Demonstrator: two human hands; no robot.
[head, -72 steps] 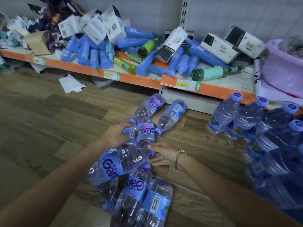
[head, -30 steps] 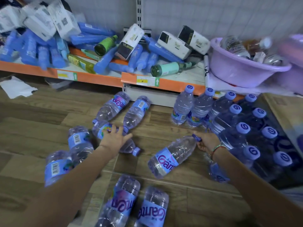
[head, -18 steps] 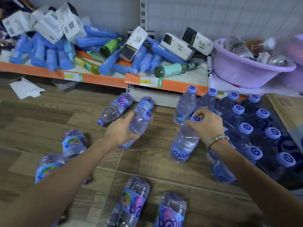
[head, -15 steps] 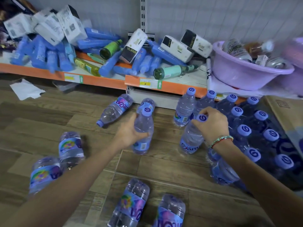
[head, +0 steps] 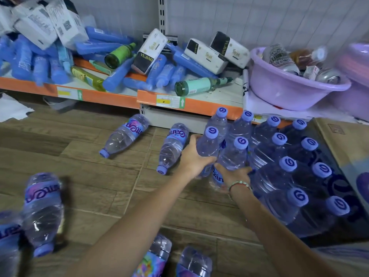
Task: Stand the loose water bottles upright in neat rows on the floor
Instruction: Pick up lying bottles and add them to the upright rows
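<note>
To your left, loose water bottles [head: 43, 212] lie on their sides on the wooden floor [head: 79, 176], two more [head: 124, 135] near the shelf base. They look full — heavy for their size, thin-walled, likely to dent and roll — so take each around the middle. Your left hand [head: 192, 156] wraps one upright bottle [head: 207, 146]; your right hand [head: 233, 174] curls low around the next bottle [head: 232, 156], both against the standing rows [head: 289, 166].

upright bottles [head: 285, 164] at right before the shelf [head: 199, 105], fallen bottles [head: 123, 135] on the floor [head: 79, 156] to their left
</note>
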